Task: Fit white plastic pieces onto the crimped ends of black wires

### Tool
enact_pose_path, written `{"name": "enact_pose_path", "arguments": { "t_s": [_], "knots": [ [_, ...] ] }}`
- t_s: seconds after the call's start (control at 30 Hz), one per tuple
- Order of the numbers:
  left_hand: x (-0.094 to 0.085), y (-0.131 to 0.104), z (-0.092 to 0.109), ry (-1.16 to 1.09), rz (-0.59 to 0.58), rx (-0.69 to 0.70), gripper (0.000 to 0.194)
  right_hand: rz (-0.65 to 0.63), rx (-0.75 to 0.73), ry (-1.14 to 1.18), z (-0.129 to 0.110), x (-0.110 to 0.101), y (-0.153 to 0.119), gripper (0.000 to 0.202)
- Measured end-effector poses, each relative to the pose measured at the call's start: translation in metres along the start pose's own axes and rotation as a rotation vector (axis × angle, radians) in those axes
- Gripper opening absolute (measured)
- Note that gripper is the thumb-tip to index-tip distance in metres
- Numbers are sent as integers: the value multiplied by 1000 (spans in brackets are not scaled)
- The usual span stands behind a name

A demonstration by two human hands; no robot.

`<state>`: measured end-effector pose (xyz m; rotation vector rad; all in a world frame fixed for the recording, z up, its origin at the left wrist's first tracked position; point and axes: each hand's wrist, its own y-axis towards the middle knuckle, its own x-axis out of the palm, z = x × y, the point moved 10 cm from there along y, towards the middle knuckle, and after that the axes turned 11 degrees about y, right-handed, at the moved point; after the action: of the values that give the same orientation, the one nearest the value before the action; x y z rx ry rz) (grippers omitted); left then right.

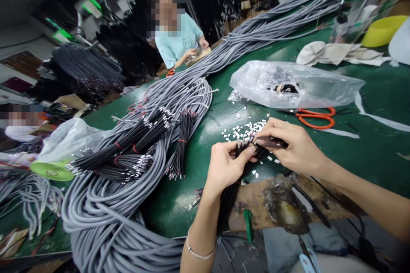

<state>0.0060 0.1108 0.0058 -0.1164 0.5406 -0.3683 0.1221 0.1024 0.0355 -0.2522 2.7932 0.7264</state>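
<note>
My left hand is closed around the end of a bunch of black wires, thumb pressed against the tips. Beside it, my right hand is pinched on a dark slim item whose kind I cannot make out, its tip close to the left thumb. Small white pieces lie scattered on the green table just beyond both hands. Below the hands, a wooden board at the table edge carries a lumpy brownish block.
Thick grey cables and tied black wire bundles lie to the left. Beyond my right hand are orange-handled scissors and a clear plastic bag. A person in light blue sits across the table.
</note>
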Motion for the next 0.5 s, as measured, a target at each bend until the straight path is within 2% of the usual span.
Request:
{"name": "enact_pose_path", "arguments": {
  "t_s": [0.2,0.4,0.5],
  "knots": [
    [-6,2,-4,34,109,-37,15,-13,25,-48,2,4,-1,15],
    [-5,2,-8,-138,184,-88,14,77,61,-55,-1,-4,0,10],
    [-4,4,-10,-191,197,-112,15,112,23,-40,-10,-8,0,11]
  ]
}}
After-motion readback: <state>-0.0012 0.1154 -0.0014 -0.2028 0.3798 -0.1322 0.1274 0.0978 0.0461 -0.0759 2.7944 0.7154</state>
